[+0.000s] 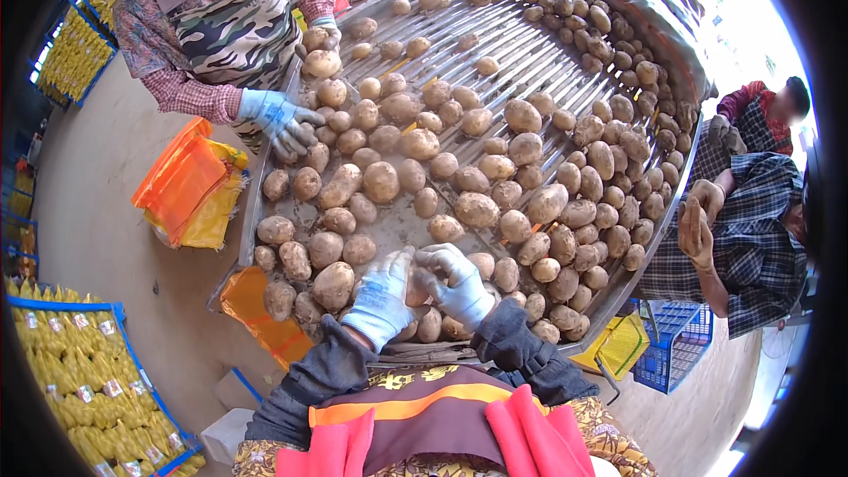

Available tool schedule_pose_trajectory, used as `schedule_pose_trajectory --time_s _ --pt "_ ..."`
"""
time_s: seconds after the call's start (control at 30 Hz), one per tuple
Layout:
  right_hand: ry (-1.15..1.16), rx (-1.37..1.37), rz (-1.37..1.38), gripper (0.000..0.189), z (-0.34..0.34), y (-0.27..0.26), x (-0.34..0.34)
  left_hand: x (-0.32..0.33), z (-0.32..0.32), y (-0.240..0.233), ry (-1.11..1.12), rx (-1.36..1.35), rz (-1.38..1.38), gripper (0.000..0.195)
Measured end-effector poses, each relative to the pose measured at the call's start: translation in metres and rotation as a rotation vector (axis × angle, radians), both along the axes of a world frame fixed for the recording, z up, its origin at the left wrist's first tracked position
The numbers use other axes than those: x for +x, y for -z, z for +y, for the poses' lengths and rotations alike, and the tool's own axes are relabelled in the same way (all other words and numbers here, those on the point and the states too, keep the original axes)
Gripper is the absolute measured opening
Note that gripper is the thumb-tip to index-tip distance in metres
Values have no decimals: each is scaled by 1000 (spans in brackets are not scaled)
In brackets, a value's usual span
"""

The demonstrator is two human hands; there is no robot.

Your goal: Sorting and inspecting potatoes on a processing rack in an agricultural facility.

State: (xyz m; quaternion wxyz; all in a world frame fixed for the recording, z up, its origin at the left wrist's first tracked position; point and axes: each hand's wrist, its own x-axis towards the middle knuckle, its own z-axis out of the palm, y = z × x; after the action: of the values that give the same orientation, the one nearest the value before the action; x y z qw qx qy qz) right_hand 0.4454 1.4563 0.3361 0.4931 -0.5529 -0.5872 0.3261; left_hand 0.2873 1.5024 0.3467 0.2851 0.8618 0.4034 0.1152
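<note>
At the near edge of a metal sorting table (411,238), my two hands in pale blue-white work gloves are close together around one potato (416,289). My left hand (386,298) grips its left side. The curled fingers of my right hand (458,283) are on its right side. The gloves cover much of this potato. Brown, soil-dusted potatoes lie on both sides of my hands, among them a large potato (333,285) just left of my left hand and another potato (507,274) right of my right hand.
Metal rollers (457,33) form the table's far part, with potatoes heaped along its right rim. A co-worker's gloved hand (281,122) rests at the left rim; two more people stand at right. Orange bags (182,182), a blue crate (672,344) and racks of yellow bags (99,377) surround the table.
</note>
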Motion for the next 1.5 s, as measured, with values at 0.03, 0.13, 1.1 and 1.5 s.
schedule_pose_trajectory --time_s 0.03,0.13,1.1,1.5 --pt "2 -2 2 24 0 3 -3 1 1 -3 22 -10 50 94" --pt "198 -417 426 25 1 10 0 7 4 -15 66 6 105 93" --pt "-143 -803 666 69 -16 4 -9 8 -3 36 -617 -944 -981 32" --pt "133 -947 1176 70 -36 34 -13 -1 -13 35 -24 -1053 -921 120"
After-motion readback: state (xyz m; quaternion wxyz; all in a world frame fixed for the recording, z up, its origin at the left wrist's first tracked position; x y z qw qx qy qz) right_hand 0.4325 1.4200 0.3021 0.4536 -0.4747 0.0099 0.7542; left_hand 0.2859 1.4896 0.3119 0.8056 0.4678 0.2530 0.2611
